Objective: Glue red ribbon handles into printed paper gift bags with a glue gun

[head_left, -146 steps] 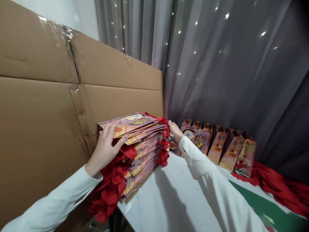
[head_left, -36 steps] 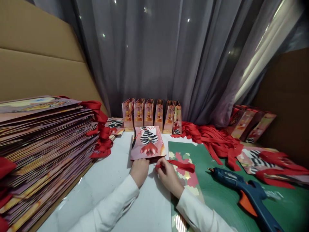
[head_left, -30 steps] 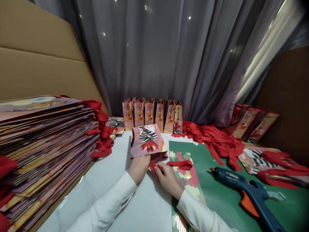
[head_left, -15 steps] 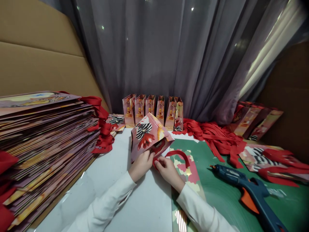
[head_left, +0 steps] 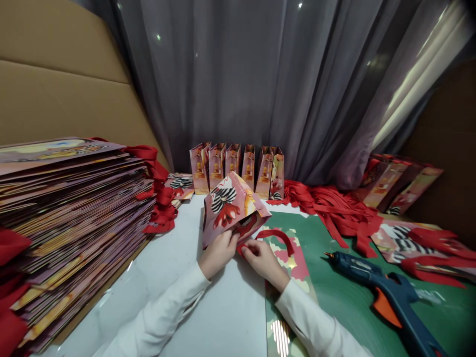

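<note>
A pink printed paper gift bag (head_left: 226,210) lies tilted in front of me, its opening turned toward my hands. My left hand (head_left: 219,253) is closed on the bag's near rim, with the fingertips partly inside the opening. Close beside it, my right hand (head_left: 264,260) pinches the end of a red ribbon (head_left: 280,235) against or just next to the bag's edge; exact contact is hidden by the fingers. The ribbon's loop curves out to the right, behind my right hand. Under that hand is a patterned sheet (head_left: 293,267).
A blue hot glue gun (head_left: 375,277) with an orange trigger rests on a green mat (head_left: 334,307) at right. Red ribbons (head_left: 330,206) pile behind it. Several upright bags (head_left: 233,166) line the back. A tall stack of flat bags (head_left: 82,213) fills the left.
My right hand has shifted very slightly to the right with the ribbon end. The left hand keeps its hold on the bag. The whole view has moved a little.
</note>
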`<action>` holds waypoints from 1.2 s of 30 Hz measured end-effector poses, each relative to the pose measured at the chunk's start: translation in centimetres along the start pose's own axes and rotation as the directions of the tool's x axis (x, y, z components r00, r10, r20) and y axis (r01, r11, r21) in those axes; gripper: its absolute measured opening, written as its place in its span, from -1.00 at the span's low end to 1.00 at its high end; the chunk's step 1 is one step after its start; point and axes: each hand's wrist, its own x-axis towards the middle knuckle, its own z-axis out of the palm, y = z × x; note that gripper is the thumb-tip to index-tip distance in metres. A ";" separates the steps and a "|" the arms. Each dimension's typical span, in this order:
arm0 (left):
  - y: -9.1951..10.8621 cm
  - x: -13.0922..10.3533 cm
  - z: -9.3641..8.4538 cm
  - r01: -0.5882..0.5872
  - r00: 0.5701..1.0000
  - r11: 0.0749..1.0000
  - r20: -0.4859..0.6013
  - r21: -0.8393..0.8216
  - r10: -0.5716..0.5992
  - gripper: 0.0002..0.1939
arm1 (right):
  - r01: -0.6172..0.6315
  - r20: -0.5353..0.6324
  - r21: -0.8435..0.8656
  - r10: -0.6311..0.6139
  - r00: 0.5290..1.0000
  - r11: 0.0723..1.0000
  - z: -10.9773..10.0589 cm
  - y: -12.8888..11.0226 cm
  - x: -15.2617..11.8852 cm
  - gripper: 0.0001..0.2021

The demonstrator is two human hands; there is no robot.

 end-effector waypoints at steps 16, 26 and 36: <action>0.9 -0.9 -0.1 0.022 0.990 0.996 0.140 0.090 -0.034 -0.74 | -0.008 -0.096 -0.041 0.004 0.995 0.999 0.0 -0.8 -0.8 -0.79; 1.2 -1.4 0.5 0.002 0.991 0.997 0.136 0.072 -0.012 -0.73 | -0.031 -0.202 0.002 0.031 0.979 1.000 0.8 -0.4 -1.0 -0.76; 0.8 -1.5 1.1 0.026 0.996 0.999 0.088 0.039 -0.029 -0.75 | 0.022 -0.085 0.142 -0.010 0.996 0.990 0.6 -0.3 -1.0 -0.72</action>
